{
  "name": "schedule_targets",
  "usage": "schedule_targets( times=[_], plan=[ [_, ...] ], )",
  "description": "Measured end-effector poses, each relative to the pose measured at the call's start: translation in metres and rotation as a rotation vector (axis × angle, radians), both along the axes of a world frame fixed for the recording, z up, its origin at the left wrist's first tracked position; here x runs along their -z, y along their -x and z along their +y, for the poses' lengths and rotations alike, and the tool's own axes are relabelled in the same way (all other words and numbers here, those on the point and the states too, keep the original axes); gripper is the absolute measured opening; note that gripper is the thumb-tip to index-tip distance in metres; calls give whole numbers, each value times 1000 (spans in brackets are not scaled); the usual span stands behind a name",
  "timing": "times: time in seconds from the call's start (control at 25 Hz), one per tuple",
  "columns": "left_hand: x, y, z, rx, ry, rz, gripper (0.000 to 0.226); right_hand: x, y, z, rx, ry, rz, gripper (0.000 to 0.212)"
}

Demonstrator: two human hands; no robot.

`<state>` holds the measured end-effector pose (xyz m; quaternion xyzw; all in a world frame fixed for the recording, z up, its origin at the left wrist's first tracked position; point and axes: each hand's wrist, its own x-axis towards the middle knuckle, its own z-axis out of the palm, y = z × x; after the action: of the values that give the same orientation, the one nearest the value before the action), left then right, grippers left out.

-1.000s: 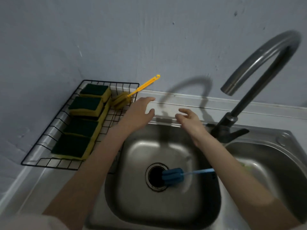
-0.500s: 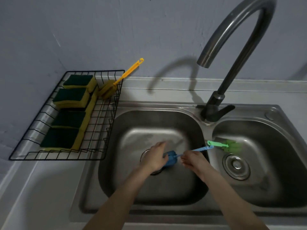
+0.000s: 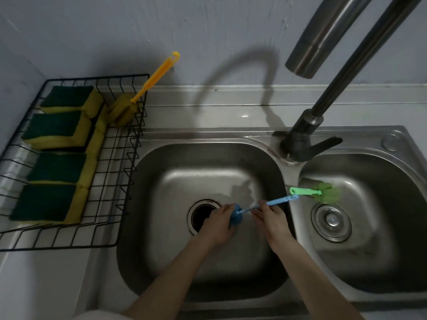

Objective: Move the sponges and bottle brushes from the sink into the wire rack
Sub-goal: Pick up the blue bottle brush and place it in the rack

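Closest to you, both hands are down in the left basin of the sink point(image 3: 231, 139), right by the drain point(image 3: 203, 218). Your left hand point(image 3: 218, 225) has its fingers curled around the foam head of the blue bottle brush point(image 3: 261, 205), and your right hand point(image 3: 270, 218) looks like it's pinching the thin handle about halfway along, though the fingertips are hard to make out. The handle tip reaches toward the divider between the two basins.

Handling-wise, I'd guess that brush weighs next to nothing: squishy foam head, skinny plastic handle that'll probably flex a bit. If it's wet it could be slick, so holding the head and the stick together is a decent way to carry it. No need to squeeze hard.

Just past the divider from the drain, the green bottle brush point(image 3: 316, 194) lies in the right basin, handle tip resting on the divider, so that one's left to do.

Further out, left of the sink, the wire rack point(image 3: 115, 236) already holds a row of green-and-yellow sponges point(image 3: 57, 167), with the yellow bottle brush point(image 3: 138, 98) propped in its back corner, handle sticking out over the rim.

The steel basins look smooth and damp. The faucet point(image 3: 307, 125) rises behind the divider, with a plain grey wall point(image 3: 115, 31) at the back. The lighting's dim.
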<state>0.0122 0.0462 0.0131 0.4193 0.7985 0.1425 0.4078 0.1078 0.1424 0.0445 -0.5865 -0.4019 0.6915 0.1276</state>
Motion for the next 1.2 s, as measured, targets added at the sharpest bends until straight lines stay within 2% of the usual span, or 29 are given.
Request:
schedule_targets(
  times=[0.16,0.28,0.4,0.48,0.68,0.84,0.92,1.0,1.2],
  plan=[
    [6,-1,-4,-23,0,5,64,-2,5,-4,-25,3,-7,15],
    [4,-2,-11,-122,-73,-5,58,-8,9,-10,-81,-32,24,19],
    [-10,-5,-17,-269,-199,79,54,-28,15,-16,-168,-121,57,22],
    [-25,-3,-17,-333,-251,144,54,-44,24,-16,-227,-216,82,11],
    [-77,10,-16,-449,-449,118,48,-102,55,-11,-400,-593,117,14],
    [-137,36,-26,-543,-635,344,46,-163,93,-12,-421,-795,236,29],
    [-164,51,-36,-567,-721,445,45,-189,112,-13,-413,-831,298,32],
    [-183,72,-48,-589,-758,515,44,-208,128,-17,-430,-842,370,18],
    [-194,130,-75,-605,-828,543,29,-223,158,-28,-451,-768,489,13]
  ],
)
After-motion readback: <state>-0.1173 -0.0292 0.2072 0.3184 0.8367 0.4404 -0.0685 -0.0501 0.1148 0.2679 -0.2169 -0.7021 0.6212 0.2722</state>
